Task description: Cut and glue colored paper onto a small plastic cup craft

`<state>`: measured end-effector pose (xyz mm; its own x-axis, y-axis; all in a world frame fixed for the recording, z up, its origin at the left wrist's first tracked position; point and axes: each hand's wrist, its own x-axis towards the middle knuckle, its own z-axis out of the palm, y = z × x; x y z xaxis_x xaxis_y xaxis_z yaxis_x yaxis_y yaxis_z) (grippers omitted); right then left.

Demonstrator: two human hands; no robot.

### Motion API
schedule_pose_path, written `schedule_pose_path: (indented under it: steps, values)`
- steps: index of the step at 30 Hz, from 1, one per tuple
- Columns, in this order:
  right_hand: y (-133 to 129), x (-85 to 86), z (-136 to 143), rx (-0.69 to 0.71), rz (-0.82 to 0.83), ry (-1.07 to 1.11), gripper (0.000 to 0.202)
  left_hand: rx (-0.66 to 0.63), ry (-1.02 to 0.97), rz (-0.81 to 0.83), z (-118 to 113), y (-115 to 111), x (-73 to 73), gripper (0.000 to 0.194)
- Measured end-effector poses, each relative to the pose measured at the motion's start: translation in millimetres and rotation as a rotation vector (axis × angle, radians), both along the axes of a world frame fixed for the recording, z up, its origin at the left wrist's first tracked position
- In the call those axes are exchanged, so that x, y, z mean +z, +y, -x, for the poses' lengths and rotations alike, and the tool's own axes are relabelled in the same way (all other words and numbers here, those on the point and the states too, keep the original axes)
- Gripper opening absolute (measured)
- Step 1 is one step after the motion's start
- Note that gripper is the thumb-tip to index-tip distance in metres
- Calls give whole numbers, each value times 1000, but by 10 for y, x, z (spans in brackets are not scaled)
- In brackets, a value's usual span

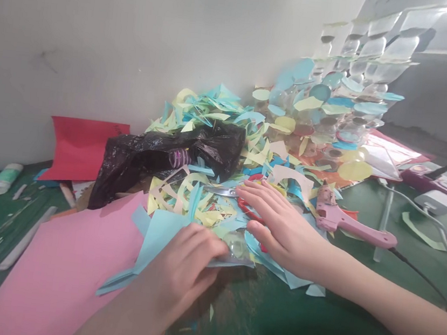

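Observation:
My left hand (192, 253) is closed, its fingers curled down over light blue paper (163, 241) that shows on both sides of it. Its fingertips are partly hidden. Just beyond them is a small clear plastic cup (236, 245), among the scraps. My right hand (277, 223) has its fingers stretched out, reaching over scissors (253, 209) with red handles. The scissor blades (223, 191) point left across the cut paper; whether my fingers touch the handles is not clear. More light blue paper (295, 279) lies beneath my right hand.
A large pink sheet (69, 257) covers the left front. Behind stand a black plastic bag (168, 155), a heap of paper offcuts (210, 106) and stacked clear cups (372, 50). A pink glue gun (355, 224) with its cable lies right, near a power strip (445, 181).

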<state>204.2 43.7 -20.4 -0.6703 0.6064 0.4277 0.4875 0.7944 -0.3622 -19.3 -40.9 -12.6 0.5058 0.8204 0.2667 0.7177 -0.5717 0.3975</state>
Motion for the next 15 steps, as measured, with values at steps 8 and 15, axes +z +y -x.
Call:
schedule_pose_path:
  steps: [8,15]
  values:
    - [6,31,-13,53,11,59,41,-296,213,-388,-41,18,3,11]
    - [-19,39,-39,283,11,53,36,-295,145,-300,24,31,110,43]
